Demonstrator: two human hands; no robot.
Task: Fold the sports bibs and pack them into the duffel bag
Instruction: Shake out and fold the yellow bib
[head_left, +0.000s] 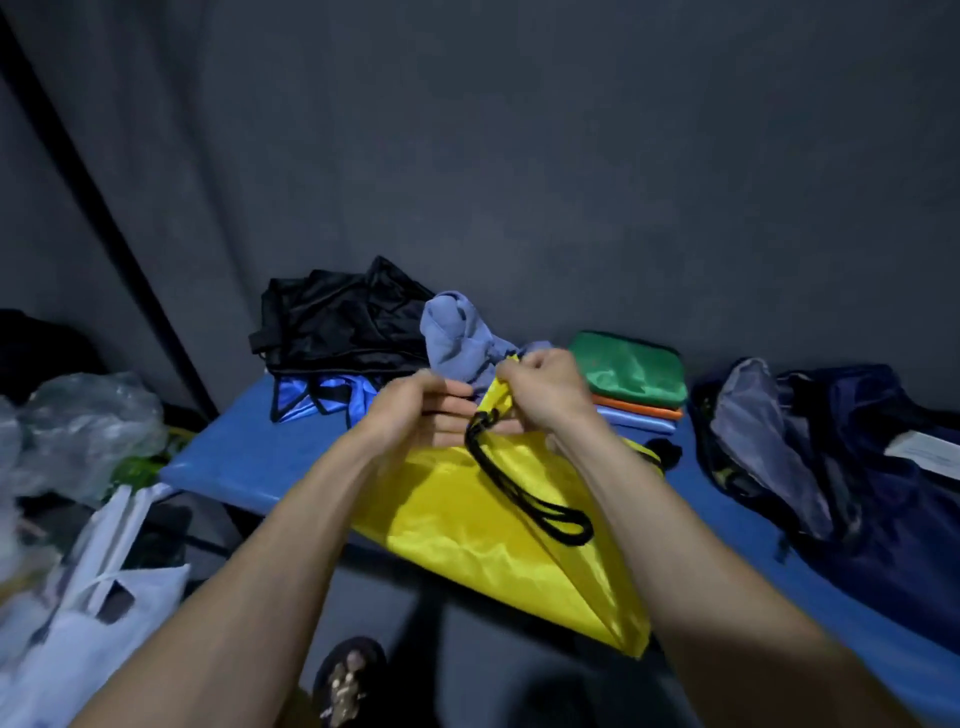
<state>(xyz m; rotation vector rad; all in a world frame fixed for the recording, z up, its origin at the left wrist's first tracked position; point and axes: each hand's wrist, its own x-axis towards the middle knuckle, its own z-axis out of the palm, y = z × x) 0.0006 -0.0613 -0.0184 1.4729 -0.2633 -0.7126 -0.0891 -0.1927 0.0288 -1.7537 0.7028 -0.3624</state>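
Observation:
A yellow sports bib (467, 525) with black trim hangs from my hands over the front edge of the blue bench (228, 457). My right hand (545, 387) pinches its top edge, lifted above the bench. My left hand (415, 410) is beside it, fingers lying fairly straight against the bib's black strap. Behind my hands lie unfolded bibs: a black one (337, 322), a shiny blue one (311, 402) and a pale purple one (462, 338). Folded bibs, green on orange on pale blue, are stacked (631, 379) at the right. The dark navy duffel bag (857, 467) lies open at the far right.
A dark grey wall stands right behind the bench. Left of the bench are plastic bags (78, 426) and a white tote bag (93, 597) on the floor. A sandalled foot (348, 680) shows below the bench's front edge.

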